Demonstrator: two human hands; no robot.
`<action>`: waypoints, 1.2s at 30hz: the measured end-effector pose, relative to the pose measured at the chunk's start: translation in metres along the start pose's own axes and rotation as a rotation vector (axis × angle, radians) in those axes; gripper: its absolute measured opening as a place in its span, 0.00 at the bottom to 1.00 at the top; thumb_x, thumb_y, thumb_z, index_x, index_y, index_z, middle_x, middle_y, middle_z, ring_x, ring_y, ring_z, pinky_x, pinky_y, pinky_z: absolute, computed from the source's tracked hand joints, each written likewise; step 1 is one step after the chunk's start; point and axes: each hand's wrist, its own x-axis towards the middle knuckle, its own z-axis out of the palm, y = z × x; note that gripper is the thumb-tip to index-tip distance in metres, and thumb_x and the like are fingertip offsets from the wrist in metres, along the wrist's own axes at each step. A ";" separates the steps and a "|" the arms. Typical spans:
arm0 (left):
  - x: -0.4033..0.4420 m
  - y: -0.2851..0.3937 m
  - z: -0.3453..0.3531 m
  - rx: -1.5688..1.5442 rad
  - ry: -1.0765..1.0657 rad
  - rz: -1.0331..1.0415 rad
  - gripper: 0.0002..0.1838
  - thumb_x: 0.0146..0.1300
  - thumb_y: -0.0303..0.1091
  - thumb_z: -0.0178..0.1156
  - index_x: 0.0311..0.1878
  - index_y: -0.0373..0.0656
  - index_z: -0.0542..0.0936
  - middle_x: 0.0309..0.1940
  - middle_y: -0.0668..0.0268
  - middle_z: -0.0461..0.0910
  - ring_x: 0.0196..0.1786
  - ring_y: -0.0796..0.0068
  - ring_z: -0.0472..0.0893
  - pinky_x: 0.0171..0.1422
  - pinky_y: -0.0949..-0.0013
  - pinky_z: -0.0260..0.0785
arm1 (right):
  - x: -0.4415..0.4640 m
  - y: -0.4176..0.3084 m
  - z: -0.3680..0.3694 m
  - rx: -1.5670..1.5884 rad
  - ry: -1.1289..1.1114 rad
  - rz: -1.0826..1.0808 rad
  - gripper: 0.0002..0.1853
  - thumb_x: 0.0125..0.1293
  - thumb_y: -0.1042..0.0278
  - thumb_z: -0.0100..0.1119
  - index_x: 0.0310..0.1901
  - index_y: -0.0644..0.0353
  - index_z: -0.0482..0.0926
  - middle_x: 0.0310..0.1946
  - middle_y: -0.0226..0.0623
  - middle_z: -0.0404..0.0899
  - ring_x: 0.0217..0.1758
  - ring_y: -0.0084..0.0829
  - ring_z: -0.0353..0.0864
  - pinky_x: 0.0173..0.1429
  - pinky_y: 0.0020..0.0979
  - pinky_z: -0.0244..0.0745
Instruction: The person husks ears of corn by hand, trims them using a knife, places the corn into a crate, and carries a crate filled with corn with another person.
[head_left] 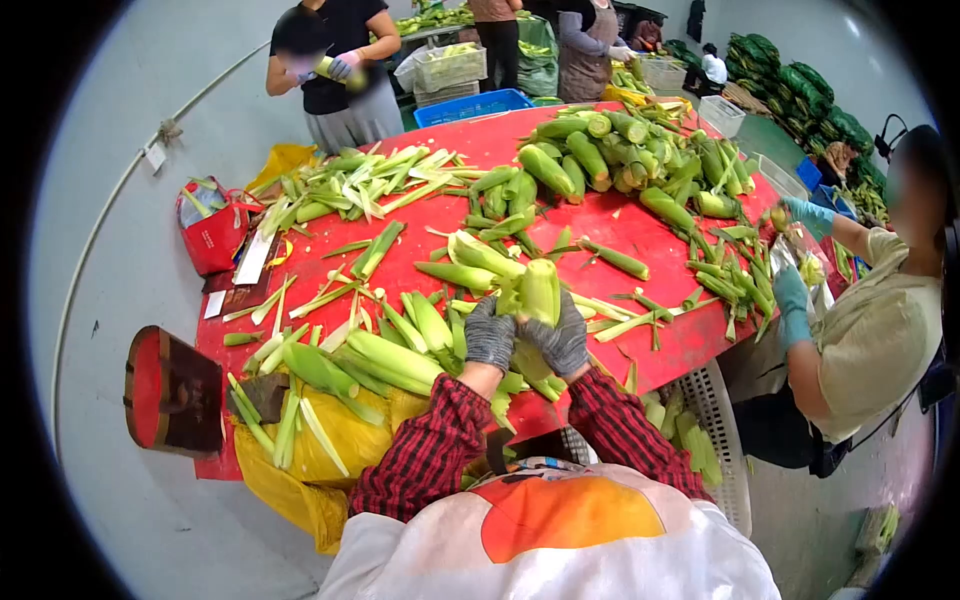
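Observation:
Both my hands wear grey knit gloves and work on one ear of corn (541, 290), held upright over the near side of the red table (335, 240). My left hand (490, 335) is closed at the ear's left side, gripping its pale green husk. My right hand (562, 338) wraps round the lower right of the same ear. Husk leaves stick out below and between my hands; my fingertips are partly hidden by them. Peeled husk leaves (430, 322) lie just left of my left hand. More husk-covered ears (470, 262) lie just beyond.
A big pile of unhusked corn (630, 150) covers the table's far right. Loose husks (370, 185) heap at the far left. A yellow sack (300, 490) hangs at the near left edge; a white basket (738, 440) stands by my right. Co-workers in gloves stand at the right and far side.

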 end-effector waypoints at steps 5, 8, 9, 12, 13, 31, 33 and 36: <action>-0.004 0.023 0.000 -0.608 0.133 -0.304 0.15 0.47 0.23 0.49 0.41 0.45 0.72 0.22 0.67 0.73 0.17 0.73 0.70 0.13 0.66 0.62 | 0.029 0.039 -0.022 -0.022 0.244 0.183 0.20 0.51 0.56 0.60 0.40 0.63 0.72 0.35 0.36 0.75 0.36 0.26 0.74 0.43 0.27 0.70; 0.000 -0.015 -0.051 -0.807 0.206 -0.392 0.14 0.46 0.23 0.49 0.38 0.49 0.72 0.20 0.67 0.71 0.17 0.71 0.70 0.13 0.67 0.61 | 0.053 0.026 -0.047 0.905 0.522 0.340 0.23 0.55 0.54 0.54 0.48 0.59 0.66 0.37 0.37 0.72 0.38 0.32 0.72 0.46 0.34 0.70; -0.003 -0.014 -0.055 -0.775 0.313 -0.343 0.12 0.47 0.24 0.49 0.36 0.49 0.71 0.19 0.68 0.70 0.17 0.70 0.69 0.13 0.67 0.60 | 0.065 0.053 -0.065 0.915 0.487 0.330 0.24 0.55 0.54 0.54 0.49 0.59 0.65 0.37 0.38 0.72 0.39 0.33 0.72 0.47 0.35 0.69; 0.006 -0.023 -0.085 -0.630 0.276 -0.427 0.09 0.46 0.23 0.49 0.32 0.47 0.70 0.17 0.70 0.67 0.17 0.70 0.68 0.17 0.68 0.64 | 0.069 0.083 -0.059 0.802 0.424 0.091 0.27 0.53 0.53 0.55 0.50 0.61 0.64 0.43 0.41 0.72 0.45 0.37 0.72 0.51 0.37 0.68; 0.017 -0.026 -0.102 -0.716 0.240 -0.466 0.08 0.47 0.21 0.49 0.30 0.46 0.70 0.17 0.72 0.67 0.16 0.71 0.67 0.19 0.70 0.64 | 0.064 0.084 -0.060 0.803 0.413 0.098 0.27 0.53 0.53 0.55 0.50 0.61 0.64 0.43 0.41 0.72 0.45 0.37 0.72 0.51 0.37 0.68; 0.012 0.087 -0.038 -0.132 -0.716 0.115 0.31 0.43 0.29 0.63 0.53 0.36 0.64 0.44 0.64 0.71 0.48 0.74 0.71 0.52 0.71 0.64 | 0.036 -0.030 -0.018 0.645 -0.524 0.260 0.40 0.42 0.51 0.61 0.56 0.64 0.60 0.47 0.38 0.69 0.48 0.29 0.70 0.53 0.30 0.65; 0.004 0.090 -0.035 -0.236 -0.659 0.145 0.24 0.43 0.22 0.58 0.47 0.37 0.67 0.40 0.66 0.72 0.42 0.77 0.72 0.47 0.72 0.67 | 0.037 -0.020 -0.018 0.645 -0.519 0.299 0.42 0.41 0.51 0.62 0.57 0.64 0.58 0.49 0.39 0.68 0.51 0.30 0.68 0.55 0.30 0.62; 0.005 0.080 -0.038 0.045 -0.534 0.194 0.22 0.42 0.25 0.57 0.45 0.37 0.70 0.35 0.67 0.75 0.35 0.77 0.74 0.39 0.75 0.68 | 0.042 -0.015 -0.016 0.616 -0.668 0.238 0.41 0.42 0.52 0.62 0.57 0.64 0.59 0.48 0.39 0.68 0.51 0.29 0.68 0.56 0.30 0.62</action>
